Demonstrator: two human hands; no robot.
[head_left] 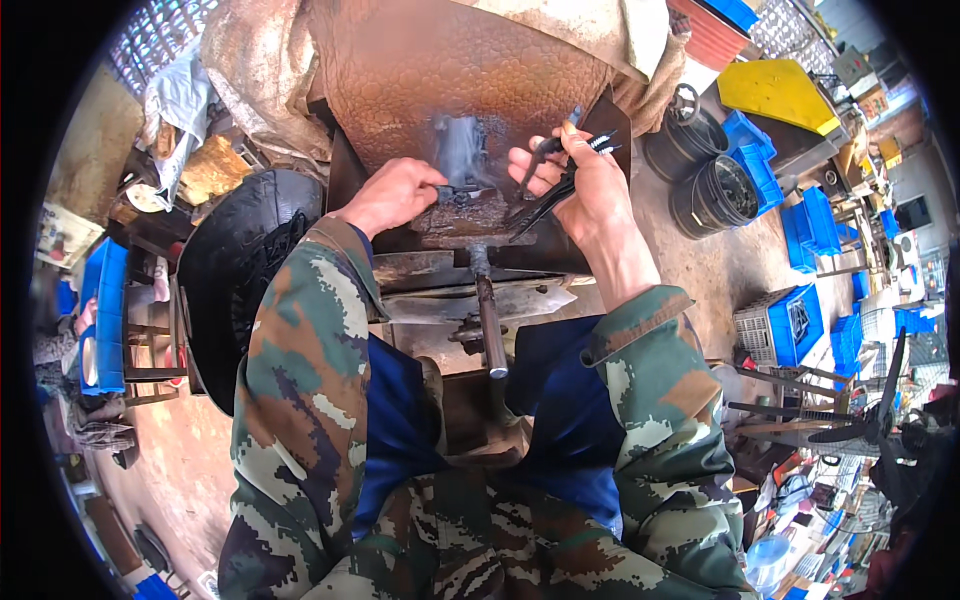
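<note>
My left hand (396,194) reaches in from the left, fingertips closed at the end of a small dark metal piece (462,190). That piece lies on the back of a rough, crusted metal block (465,222). My right hand (588,180) is raised at the block's right, its fingers curled round a dark, slim tool (548,208) with a ridged, spring-like part near the thumb. The tool's lower end slants down beside the block's right edge; its exact kind does not show. Pale smoke (460,145) rises just behind the small piece.
A metal bar (490,325) juts from the block toward me, between my knees. Behind stands a scorched brown sheet (440,70). A large black tub (235,270) is at the left. Dark buckets (712,195) and a blue-and-grey crate (780,325) stand on the right.
</note>
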